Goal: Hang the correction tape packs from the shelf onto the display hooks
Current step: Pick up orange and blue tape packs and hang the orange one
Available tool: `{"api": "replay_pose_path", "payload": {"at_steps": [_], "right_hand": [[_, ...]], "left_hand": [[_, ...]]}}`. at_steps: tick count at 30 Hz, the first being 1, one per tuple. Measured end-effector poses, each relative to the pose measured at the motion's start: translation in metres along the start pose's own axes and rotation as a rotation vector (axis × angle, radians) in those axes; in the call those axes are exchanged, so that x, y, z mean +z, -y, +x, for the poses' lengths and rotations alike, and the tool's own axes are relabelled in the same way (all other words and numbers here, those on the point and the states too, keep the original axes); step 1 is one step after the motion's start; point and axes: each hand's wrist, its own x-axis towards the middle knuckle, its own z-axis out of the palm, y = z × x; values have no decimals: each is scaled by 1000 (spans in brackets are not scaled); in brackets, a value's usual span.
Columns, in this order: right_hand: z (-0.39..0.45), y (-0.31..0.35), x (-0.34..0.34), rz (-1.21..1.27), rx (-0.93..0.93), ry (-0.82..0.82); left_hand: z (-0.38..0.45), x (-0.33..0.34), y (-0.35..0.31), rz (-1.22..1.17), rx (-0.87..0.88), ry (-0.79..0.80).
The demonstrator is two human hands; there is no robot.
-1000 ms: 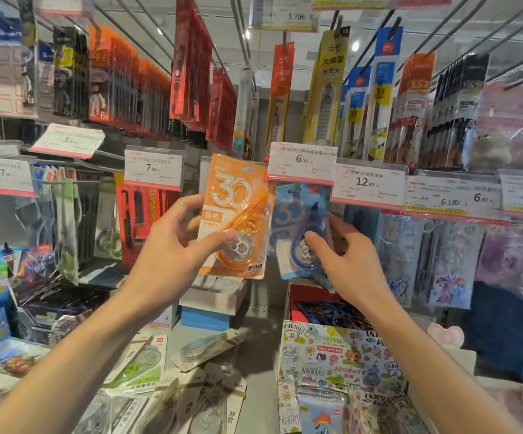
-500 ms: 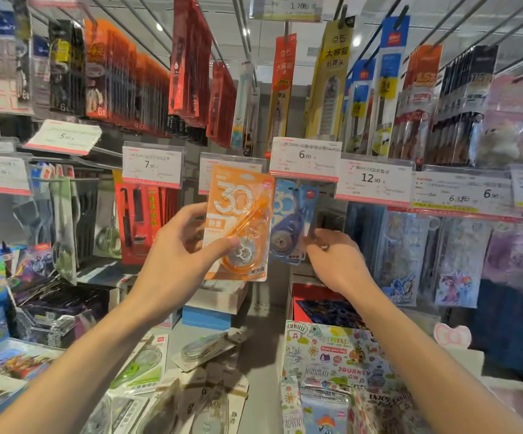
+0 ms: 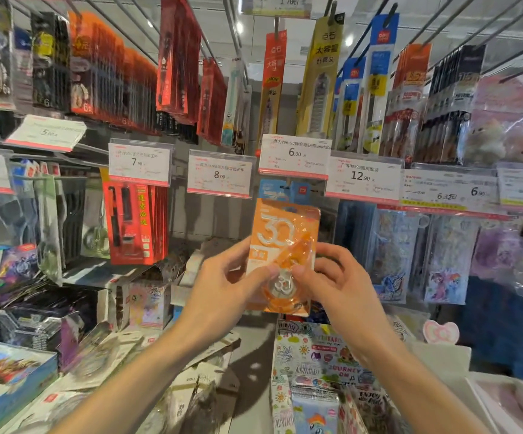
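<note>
Gripping orange correction tape pack (image 3: pixel 280 245) between left hand (image 3: pixel 222 296) and right hand (image 3: pixel 338 286), thumbs pinching lower front, below blue pack (image 3: pixel 280 191)

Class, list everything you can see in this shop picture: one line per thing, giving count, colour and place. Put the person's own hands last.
orange correction tape pack: one, orange, centre, held up below the 6.00 tag
blue correction tape pack: at least one, blue, hanging behind the orange one
price tags: several, white with red edge, along the hook rail
loose correction tape packs: several, pale, lying on the shelf below
left hand: pinches the orange pack
right hand: pinches the orange pack
</note>
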Motion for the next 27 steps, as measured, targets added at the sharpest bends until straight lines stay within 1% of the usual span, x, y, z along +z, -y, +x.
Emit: {"api": "replay_pose_path", "payload": {"at_steps": [3,5,11,15,19,22,27], "right_hand": [[-2,-2,-4,103,-27,-21],[-3,0,-12,119,-53,-40],[-1,2,-27,80,-121,-55],[2,3,-25,50,-145,-51],[5,8,-21,47,-168,-55],[11,12,-18,31,-185,-60],[19,17,-12,-15,-200,-64]], "left_hand": [[3,1,-4,85,-19,33],[14,-8,-12,144,-34,-3],[64,-28,-57,149,24,-59],[85,-24,-75,187,14,-43],[93,-24,-88,273,25,-46],[97,-28,-98,251,64,-62],[99,-28,-101,234,65,-66]]}}
